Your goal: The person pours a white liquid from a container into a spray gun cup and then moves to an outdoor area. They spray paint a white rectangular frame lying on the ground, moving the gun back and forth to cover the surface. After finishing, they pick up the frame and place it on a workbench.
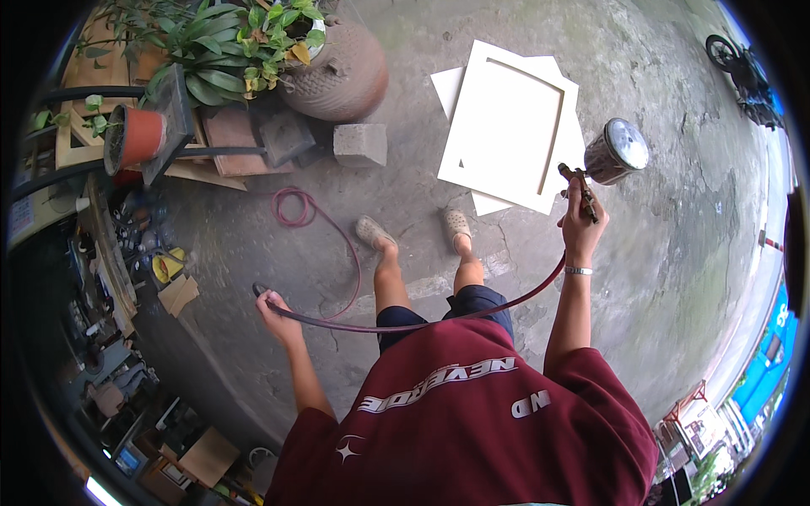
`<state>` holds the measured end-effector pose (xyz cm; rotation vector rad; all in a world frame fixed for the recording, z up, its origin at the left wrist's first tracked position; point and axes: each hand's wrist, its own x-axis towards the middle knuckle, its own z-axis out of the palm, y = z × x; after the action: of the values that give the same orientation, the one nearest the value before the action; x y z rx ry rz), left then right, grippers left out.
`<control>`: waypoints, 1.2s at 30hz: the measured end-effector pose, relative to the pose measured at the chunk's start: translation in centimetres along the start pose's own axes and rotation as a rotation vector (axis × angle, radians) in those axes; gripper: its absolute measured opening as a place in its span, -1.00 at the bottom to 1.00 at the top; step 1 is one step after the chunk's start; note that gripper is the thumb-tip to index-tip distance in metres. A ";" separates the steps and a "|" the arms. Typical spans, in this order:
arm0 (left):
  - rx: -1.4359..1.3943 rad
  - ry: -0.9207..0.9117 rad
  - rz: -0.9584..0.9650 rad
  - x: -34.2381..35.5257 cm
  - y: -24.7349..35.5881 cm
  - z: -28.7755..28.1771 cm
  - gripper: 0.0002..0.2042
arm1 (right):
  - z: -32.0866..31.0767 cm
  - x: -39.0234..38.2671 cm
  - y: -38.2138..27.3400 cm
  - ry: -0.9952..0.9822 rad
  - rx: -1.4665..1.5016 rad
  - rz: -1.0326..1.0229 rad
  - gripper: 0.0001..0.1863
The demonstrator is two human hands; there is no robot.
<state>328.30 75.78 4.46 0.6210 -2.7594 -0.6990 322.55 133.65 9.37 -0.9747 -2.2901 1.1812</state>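
1. We record the right hand (pixel 580 223) wrapped around a dark brass-coloured metal spray gun (pixel 590 202); a stained cylindrical cup with a shiny lid (pixel 618 152) sits just beyond that hand.
2. We find the left hand (pixel 277 314) curled around a dark-red flexible hose (pixel 371 328), which sags across to the right hand.
3. We note overlapping flat white rectangular panels (pixel 506 126) on the grey concrete floor (pixel 658 278), beyond and left of the right hand.
4. We log a pinkish-red hose loop (pixel 348 239) beyond the left hand.
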 end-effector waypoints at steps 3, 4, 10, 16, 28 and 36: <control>-0.110 0.009 0.103 3.5 -2.0 1.6 -0.75 | 3.1 -1.6 -0.8 0.003 -0.058 -0.004 -0.68; -0.162 0.008 0.139 4.8 -2.9 2.2 -0.75 | 4.1 -2.1 -1.1 0.005 -0.078 -0.012 -0.69; -0.241 -0.280 0.156 14.0 -5.5 4.2 -0.78 | 11.0 -4.7 -2.7 0.009 -0.152 0.019 -0.68; -0.196 -0.402 0.202 18.3 -5.4 6.6 -0.81 | 16.6 -1.4 -2.3 0.028 -0.185 -0.083 -0.59; -0.234 -0.468 0.241 22.4 1.5 12.3 -0.79 | 26.0 16.9 3.0 0.013 -0.250 -0.041 -0.50; -0.236 -0.501 0.233 22.7 6.6 14.0 -0.80 | 28.9 27.1 4.5 0.132 -0.304 -0.256 -0.42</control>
<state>301.52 76.35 -1.76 0.0733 -3.0406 -1.2395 288.30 139.24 -10.31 -0.7996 -2.4411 0.6599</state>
